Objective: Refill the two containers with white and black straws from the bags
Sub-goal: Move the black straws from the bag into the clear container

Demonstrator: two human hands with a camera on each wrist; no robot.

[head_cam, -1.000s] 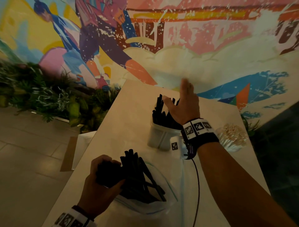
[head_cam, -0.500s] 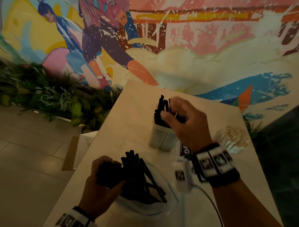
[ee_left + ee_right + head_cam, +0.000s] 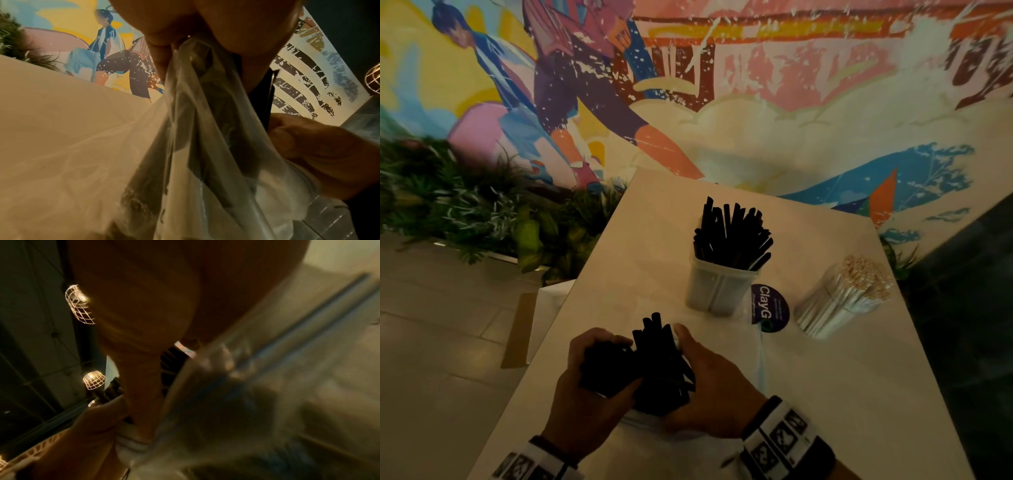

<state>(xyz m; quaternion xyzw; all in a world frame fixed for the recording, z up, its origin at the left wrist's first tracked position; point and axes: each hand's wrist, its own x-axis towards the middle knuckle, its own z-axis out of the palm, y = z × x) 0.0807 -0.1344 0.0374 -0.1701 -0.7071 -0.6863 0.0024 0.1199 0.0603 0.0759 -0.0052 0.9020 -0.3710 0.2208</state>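
Near the front of the table, my left hand grips the clear zip bag with its bundle of black straws. My right hand curls round the right side of that bundle, thumb up; its fingers are hidden behind the straws. Farther back a translucent container stands upright, packed with black straws. To its right a clear container of white straws leans over. The right wrist view is blurred; it shows only the bag's blue zip lines.
A round purple sticker lies between the two containers. The pale table ends close to my left hand, with tiled floor, a white box and green plants beyond. A painted wall stands behind.
My right hand has left the black straws in the container and come back to the bag, where it now holds the bundle. The left hand has kept its grip.
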